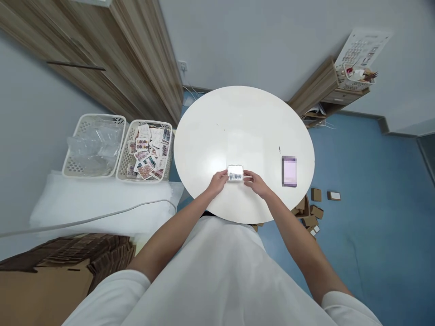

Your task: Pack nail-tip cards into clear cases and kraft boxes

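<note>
A small clear plastic case [235, 173] with tiny dark pieces inside sits near the front edge of the round white table [238, 122]. My left hand [219, 182] pinches its left end. My right hand [255, 183] grips its right end with curled fingers. Both forearms reach in from below over my white clothing.
A phone with a pale screen [289, 171] lies on the table at the right. Two white baskets stand at the left, one with clear plastic trays [95, 145], one with printed cards [147, 151]. Small cardboard boxes [311, 210] are scattered on the blue floor. Flat cardboard [68, 262] is stacked bottom left.
</note>
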Demonstrator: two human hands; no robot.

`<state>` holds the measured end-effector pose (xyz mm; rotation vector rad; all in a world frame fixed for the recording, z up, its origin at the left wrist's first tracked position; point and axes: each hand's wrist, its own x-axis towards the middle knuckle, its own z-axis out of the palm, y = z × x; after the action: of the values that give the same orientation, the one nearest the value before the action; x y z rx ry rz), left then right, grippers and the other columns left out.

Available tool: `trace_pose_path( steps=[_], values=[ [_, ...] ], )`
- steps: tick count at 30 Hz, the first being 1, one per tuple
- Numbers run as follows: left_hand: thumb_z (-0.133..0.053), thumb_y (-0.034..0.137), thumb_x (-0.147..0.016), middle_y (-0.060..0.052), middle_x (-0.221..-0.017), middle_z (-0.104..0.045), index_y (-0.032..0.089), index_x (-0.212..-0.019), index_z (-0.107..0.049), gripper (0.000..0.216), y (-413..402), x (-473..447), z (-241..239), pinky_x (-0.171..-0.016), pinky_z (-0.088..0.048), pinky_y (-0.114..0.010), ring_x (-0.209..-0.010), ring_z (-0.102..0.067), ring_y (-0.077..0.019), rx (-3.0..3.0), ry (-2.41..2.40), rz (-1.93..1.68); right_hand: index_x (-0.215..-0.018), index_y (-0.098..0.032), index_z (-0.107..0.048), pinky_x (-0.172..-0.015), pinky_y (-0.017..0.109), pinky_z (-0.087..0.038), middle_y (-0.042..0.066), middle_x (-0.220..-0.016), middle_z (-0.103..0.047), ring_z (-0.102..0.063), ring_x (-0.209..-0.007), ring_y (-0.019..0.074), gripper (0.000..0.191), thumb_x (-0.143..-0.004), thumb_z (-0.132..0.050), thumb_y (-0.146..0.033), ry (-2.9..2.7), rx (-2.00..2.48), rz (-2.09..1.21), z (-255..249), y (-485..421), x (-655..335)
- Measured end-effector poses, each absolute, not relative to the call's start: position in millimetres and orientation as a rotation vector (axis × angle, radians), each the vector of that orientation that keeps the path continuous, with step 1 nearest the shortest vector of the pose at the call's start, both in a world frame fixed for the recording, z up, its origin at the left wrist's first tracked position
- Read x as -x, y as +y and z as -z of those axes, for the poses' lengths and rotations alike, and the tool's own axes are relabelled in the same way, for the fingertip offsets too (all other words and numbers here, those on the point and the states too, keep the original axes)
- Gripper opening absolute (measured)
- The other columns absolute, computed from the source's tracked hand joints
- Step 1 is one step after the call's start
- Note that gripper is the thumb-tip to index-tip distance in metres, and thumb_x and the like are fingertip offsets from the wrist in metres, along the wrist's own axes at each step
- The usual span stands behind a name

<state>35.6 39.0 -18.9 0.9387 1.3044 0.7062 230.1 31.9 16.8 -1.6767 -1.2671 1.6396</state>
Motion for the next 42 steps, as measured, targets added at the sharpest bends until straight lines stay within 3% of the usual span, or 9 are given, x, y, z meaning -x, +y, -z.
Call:
trace_pose_path(
  steps=[14, 23, 27, 32, 35, 38, 42],
  values=[
    [-0.04, 0.02, -0.074, -0.002, -0.09, -0.065, 0.019, -0.1, -0.064, 0.035, -4.0, -99.4, 3.0, -0.078, -0.044, -0.031, -0.09, -0.056, -0.0181, -1.182, 1.311, -0.574, -0.124, -0.021, -0.044, -0.088, 0.034, -0.045, 0.005, -0.126, -0.049, -0.055, -0.101, 0.0153, 0.058, -0.068, -0.043, -0.007, -1.374, 1.628, -1.679, 11.4, -21.5, -288.6],
    [-0.041, 0.018, -0.075, -0.006, -0.117, -0.057, 0.017, -0.117, -0.05, 0.043, -11.2, -101.1, 24.9, -0.086, -0.042, -0.031, -0.104, -0.053, -0.0179, -1.235, 1.486, -0.523, -0.122, -0.024, -0.046, -0.086, 0.034, -0.045, 0.004, -0.12, -0.053, -0.057, -0.095, 0.0156, 0.057, -0.067, -0.041, -0.007, -1.55, 1.523, -1.627, 26.1, -16.8, -290.0],
    [-0.048, 0.02, -0.072, -0.009, -0.121, -0.051, 0.017, -0.123, -0.043, 0.051, -18.3, -93.8, 24.6, -0.087, -0.042, -0.032, -0.107, -0.05, -0.0197, -1.425, 1.601, -0.415, -0.127, -0.022, -0.038, -0.08, 0.032, -0.047, 0.008, -0.123, -0.045, -0.055, -0.094, 0.0154, 0.056, -0.073, -0.045, -0.015, -1.67, 1.679, -1.443, 25.7, -22.1, -295.0],
    [-0.065, 0.042, -0.061, -0.008, -0.111, -0.051, 0.022, -0.105, -0.054, 0.05, -29.8, -70.5, 12.6, -0.089, -0.036, -0.038, -0.105, -0.046, -0.0267, -1.97, 1.358, -0.09, -0.105, -0.022, -0.054, -0.085, 0.037, -0.041, 0.007, -0.109, -0.052, -0.051, -0.098, 0.0207, 0.032, -0.074, -0.056, -0.029, -2.21, 1.612, -1.149, 14.1, -39.4, -308.4],
    [-0.07, 0.045, -0.055, -0.007, -0.108, -0.05, 0.022, -0.1, -0.054, 0.052, -32.7, -60.6, 10.9, -0.085, -0.035, -0.037, -0.101, -0.045, -0.0272, -2.167, 1.197, 0.118, -0.097, -0.021, -0.057, -0.087, 0.04, -0.037, 0.008, -0.109, -0.052, -0.048, -0.101, 0.0251, 0.039, -0.064, -0.068, -0.04, -2.583, 1.486, -1.027, 13.9, -50.2, -314.7],
    [-0.069, 0.04, -0.06, -0.007, -0.105, -0.05, 0.022, -0.098, -0.053, 0.045, -32.2, -57.0, 14.9, -0.08, -0.035, -0.035, -0.096, -0.045, -0.0251, -2.274, 1.136, 0.184, -0.098, -0.021, -0.056, -0.086, 0.04, -0.036, 0.009, -0.114, -0.049, -0.044, -0.106, 0.027, 0.045, -0.06, -0.071, -0.04, -2.757, 1.405, -0.891, 20.4, -56.8, -317.7],
    [-0.059, 0.034, -0.073, -0.006, -0.101, -0.052, 0.022, -0.094, -0.053, 0.025, -31.8, -55.4, 21.6, -0.075, -0.035, -0.033, -0.093, -0.046, -0.0223, -2.349, 1.099, 0.149, -0.092, -0.019, -0.057, -0.082, 0.036, -0.039, 0.01, -0.111, -0.051, -0.044, -0.105, 0.0256, 0.022, -0.073, -0.061, -0.029, -2.789, 1.387, -0.77, 28.9, -59.1, -316.4]
  ],
)
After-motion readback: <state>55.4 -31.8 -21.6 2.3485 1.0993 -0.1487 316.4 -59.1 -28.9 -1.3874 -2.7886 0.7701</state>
